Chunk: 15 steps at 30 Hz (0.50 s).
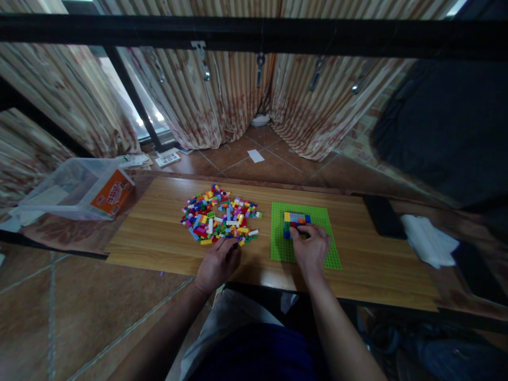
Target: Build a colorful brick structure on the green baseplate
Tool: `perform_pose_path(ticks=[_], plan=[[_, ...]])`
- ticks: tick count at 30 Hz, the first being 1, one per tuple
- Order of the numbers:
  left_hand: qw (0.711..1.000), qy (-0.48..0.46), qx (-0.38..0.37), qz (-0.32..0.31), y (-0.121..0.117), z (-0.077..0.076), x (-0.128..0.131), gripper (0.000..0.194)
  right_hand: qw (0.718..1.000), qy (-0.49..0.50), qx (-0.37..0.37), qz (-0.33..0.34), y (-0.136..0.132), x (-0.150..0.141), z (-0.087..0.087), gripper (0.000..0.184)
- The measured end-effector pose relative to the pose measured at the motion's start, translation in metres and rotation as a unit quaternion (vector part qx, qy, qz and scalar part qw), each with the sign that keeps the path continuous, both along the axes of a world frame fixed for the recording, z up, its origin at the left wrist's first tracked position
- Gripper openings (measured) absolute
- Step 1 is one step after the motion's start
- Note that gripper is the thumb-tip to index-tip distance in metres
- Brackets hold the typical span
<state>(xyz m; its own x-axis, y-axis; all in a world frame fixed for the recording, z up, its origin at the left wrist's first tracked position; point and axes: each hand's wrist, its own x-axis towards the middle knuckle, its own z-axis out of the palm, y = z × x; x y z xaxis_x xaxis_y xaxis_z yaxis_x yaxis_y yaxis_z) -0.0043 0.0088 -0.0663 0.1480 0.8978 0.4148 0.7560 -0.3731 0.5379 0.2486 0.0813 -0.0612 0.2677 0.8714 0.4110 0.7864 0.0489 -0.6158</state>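
A loose pile of multicoloured toy building bricks (218,214) lies on the wooden board. My left hand (220,260) is at the pile's near edge, fingers curled together; whatever may be between them is too small to make out. To the right, a green studded baseplate (280,248) lies flat. On its upper part stands a small block of joined bricks (293,217) in yellow, blue, red, orange and green. My right hand (313,248) reaches over the baseplate, thumb and fingers closed on the near side of that block, hiding part of it.
A clear plastic bin (71,196) with an orange label stands at the left. Right of the board lie a dark flat object (384,216) and white tissue-like material (428,241). A black bar (254,37) with hanging metal clasps crosses above, before striped curtains (230,100).
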Motion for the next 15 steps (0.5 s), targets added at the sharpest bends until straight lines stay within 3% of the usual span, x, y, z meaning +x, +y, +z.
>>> perform_pose_path(ticks=[8, 15], plan=[[1.000, 0.003, 0.003, -0.005, 0.000, 0.000, 0.000, 0.022, 1.000, 0.021, 0.012, 0.000, 0.008, 0.014, 0.003, 0.030], [1.000, 0.008, -0.006, 0.002, 0.000, 0.000, 0.000, 0.021, 0.998, -0.026, -0.024, -0.047, 0.025, 0.005, -0.003, 0.044]])
